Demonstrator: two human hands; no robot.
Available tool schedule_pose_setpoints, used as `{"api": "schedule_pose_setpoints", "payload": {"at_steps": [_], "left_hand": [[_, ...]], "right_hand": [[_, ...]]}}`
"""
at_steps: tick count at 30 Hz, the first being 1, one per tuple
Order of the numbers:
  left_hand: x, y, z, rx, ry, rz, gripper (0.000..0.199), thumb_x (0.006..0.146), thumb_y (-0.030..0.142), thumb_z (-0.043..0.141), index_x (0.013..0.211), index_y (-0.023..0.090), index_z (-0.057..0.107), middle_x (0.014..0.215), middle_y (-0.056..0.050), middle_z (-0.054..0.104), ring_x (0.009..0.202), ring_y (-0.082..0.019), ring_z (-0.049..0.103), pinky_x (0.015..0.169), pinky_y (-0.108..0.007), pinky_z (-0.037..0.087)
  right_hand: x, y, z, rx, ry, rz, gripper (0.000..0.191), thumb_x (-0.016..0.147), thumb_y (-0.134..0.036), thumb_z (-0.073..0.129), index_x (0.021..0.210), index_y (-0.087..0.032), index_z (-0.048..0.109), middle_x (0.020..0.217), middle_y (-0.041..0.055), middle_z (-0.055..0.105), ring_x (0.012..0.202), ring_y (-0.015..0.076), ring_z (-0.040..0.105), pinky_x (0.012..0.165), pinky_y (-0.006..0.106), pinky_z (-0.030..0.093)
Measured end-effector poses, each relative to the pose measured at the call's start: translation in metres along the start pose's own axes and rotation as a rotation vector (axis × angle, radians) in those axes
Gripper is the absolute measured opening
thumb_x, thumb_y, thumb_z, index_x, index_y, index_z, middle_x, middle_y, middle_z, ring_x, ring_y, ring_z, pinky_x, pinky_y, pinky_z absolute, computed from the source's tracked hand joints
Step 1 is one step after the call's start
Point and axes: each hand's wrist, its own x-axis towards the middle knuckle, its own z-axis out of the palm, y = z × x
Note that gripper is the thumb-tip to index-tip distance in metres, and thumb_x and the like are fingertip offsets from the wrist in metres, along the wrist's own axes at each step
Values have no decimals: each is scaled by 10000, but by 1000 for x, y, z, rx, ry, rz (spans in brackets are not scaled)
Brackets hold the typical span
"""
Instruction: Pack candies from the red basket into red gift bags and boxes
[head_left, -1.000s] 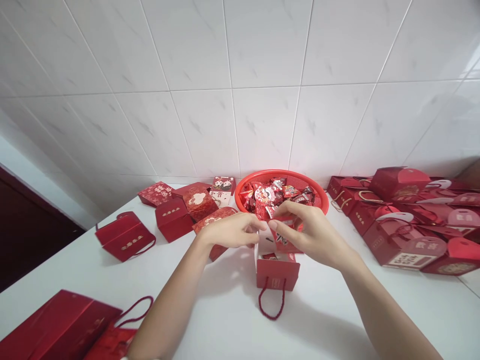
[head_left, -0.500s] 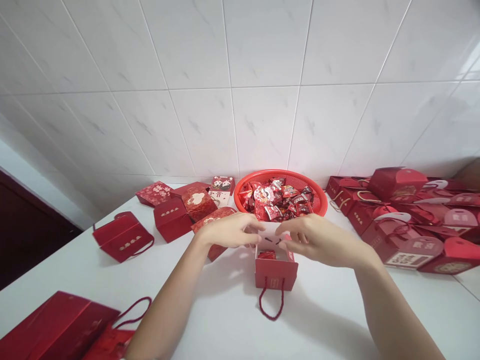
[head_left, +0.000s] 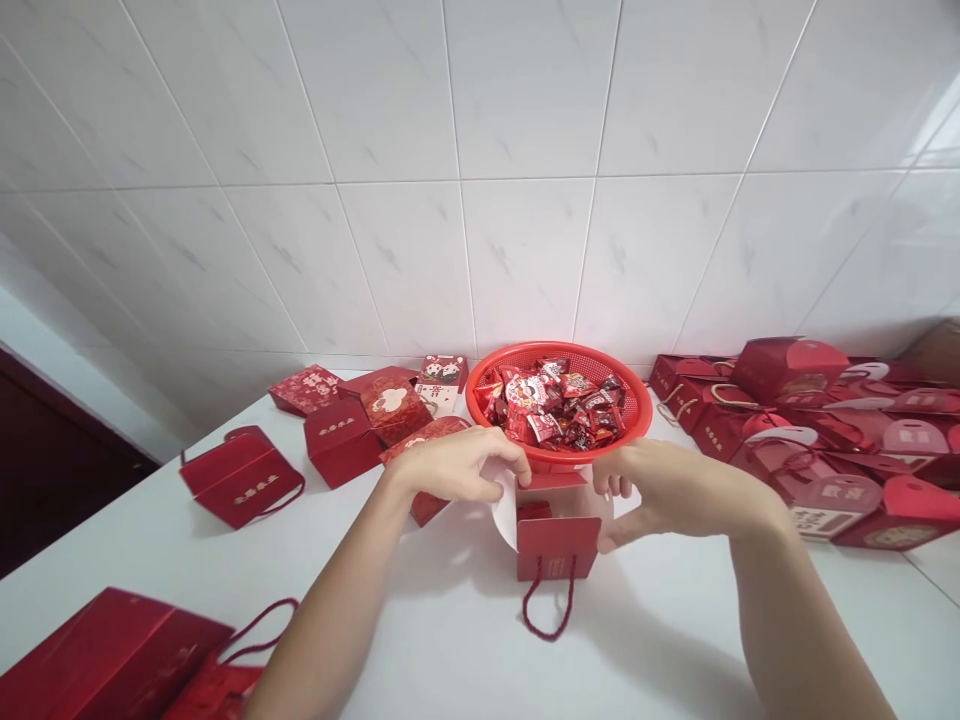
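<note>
On the white table (head_left: pixel 442 640), the small red box (head_left: pixel 559 545) stands unclosed with something red (head_left: pixel 534 510) already inside, my left hand (head_left: pixel 454 465) at its flap (head_left: pixel 505 515), gripping or not I cannot tell, my right hand (head_left: pixel 675 490) alongside, thumb and fingers parted.

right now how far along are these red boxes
Closed boxes on the right look done, contents hidden. The open box is in hand, something red inside, left hand and right hand at its spread flaps. Boxes on the left and wrapped sweets in the red basket seem left.
</note>
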Motion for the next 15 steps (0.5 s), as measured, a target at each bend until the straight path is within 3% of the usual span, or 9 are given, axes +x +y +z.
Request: {"api": "schedule_pose_setpoints", "payload": {"at_steps": [4,7,11,15], "left_hand": [[1,5,3,-25,-41,-12,261,826,259,631,1058,220,742,1090,-31,727,941,-174,662,794,-236,478],[2,9,3,-17,-69,-30,388,829,466,688,1133,229,731,1124,-42,728,988,-194,654,788,-239,473],[5,9,6,6,-83,8,473,755,467,772,1162,236,704,1123,-36,722,1033,-212,628,792,-238,453],[13,11,16,-6,-11,-53,527,714,506,795,1139,217,681,1136,-49,689,1001,-232,619,771,-271,445]], "right_hand": [[12,-10,5,-89,-70,142,196,771,-325,740,798,-203,589,802,25,671,732,195,598,558,270,323],[23,-19,14,-220,-28,162,163,774,-224,696,779,-196,535,760,25,641,693,188,589,546,280,258],[32,-22,23,-306,12,134,159,766,-127,645,845,-194,523,776,37,633,730,208,614,542,293,216],[31,-22,23,-232,2,23,179,794,-156,630,927,-209,522,754,11,623,696,197,604,543,288,229]]}}
